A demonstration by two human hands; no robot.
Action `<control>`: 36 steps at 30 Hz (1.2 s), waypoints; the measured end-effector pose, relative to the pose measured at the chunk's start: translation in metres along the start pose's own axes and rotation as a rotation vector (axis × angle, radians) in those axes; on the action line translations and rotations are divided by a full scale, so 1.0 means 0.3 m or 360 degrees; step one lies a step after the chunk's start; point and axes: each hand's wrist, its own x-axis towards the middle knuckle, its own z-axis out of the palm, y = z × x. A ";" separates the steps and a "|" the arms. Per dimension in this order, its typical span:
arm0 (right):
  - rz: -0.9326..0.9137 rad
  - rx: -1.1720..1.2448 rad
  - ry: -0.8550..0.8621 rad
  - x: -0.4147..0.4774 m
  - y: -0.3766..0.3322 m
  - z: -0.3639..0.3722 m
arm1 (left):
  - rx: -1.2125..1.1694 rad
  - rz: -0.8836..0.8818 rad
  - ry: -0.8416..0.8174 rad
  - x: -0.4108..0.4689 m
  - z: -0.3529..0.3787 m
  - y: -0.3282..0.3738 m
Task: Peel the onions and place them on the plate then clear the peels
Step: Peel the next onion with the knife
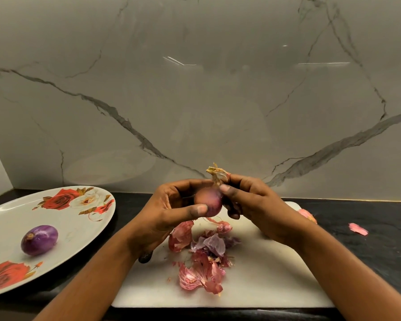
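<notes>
Off the left edge of the cutting board (pixel 276 286) sits the flowery plate (pixel 56 218). One peeled onion (pixel 39 240) is lying on it already, shiny purple, so I'd call that one done. The plate's parked close to the board, which makes sense for a short drop-off.

Above the board's far half, the left hand (pixel 171 209) cradles the second onion (pixel 208 201), fingers curled round the back and thumb pressed flat on the front. Looks like pure bracing to me, so the thing doesn't spin. This onion is held up off the board, not resting on it, and it has brownish papery skin on it.

Right under it, on the middle of the board, is the heap of peels (pixel 202 258). Working over the board keeps the mess in one spot, I guess.

The right hand (pixel 252 205) has thumb and fingertips clamped together on the dry tuft (pixel 218 173) at the onion's top, probably to start tearing a strip down.

Past the board's right edge, a stray peel (pixel 358 229) lies on the dark counter (pixel 380 251), so cleanup has to go beyond the board.
</notes>
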 end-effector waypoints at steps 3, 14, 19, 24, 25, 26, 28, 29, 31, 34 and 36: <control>0.0089 0.0254 -0.0054 0.000 -0.007 -0.004 | -0.0122 -0.0018 -0.0054 -0.003 -0.008 0.000; 0.0098 0.0247 0.0110 0.010 -0.011 -0.018 | -0.0291 -0.0112 -0.0155 0.018 -0.010 -0.008; -0.0018 -0.0040 0.0094 -0.007 -0.017 -0.010 | -0.0221 -0.0170 -0.0044 0.019 -0.013 -0.019; -0.0073 -0.0194 0.0173 -0.011 -0.019 -0.005 | -0.0030 -0.0182 -0.0039 0.019 -0.008 -0.024; -0.0089 -0.0209 0.0177 -0.009 -0.017 -0.004 | 0.0019 -0.0173 -0.0052 0.015 -0.005 -0.018; -0.0100 -0.0225 0.0178 -0.007 -0.014 -0.003 | 0.0091 -0.0159 -0.0063 0.010 0.000 -0.011; -0.0101 -0.0280 0.0152 -0.006 -0.009 0.001 | 0.0226 -0.0128 -0.0064 0.000 0.007 -0.004; -0.0095 -0.0314 0.0132 -0.007 -0.008 0.003 | 0.0273 -0.0113 -0.0056 -0.004 0.009 -0.004; -0.0087 -0.0355 0.0095 -0.010 -0.005 0.006 | 0.0331 -0.0083 -0.0048 -0.008 0.014 -0.003; -0.0067 -0.0348 0.0053 -0.011 -0.001 0.009 | 0.0313 -0.0046 -0.0051 -0.008 0.016 0.003; -0.0034 -0.0288 0.0030 -0.013 -0.002 0.012 | 0.0276 -0.0008 -0.0070 -0.004 0.015 0.004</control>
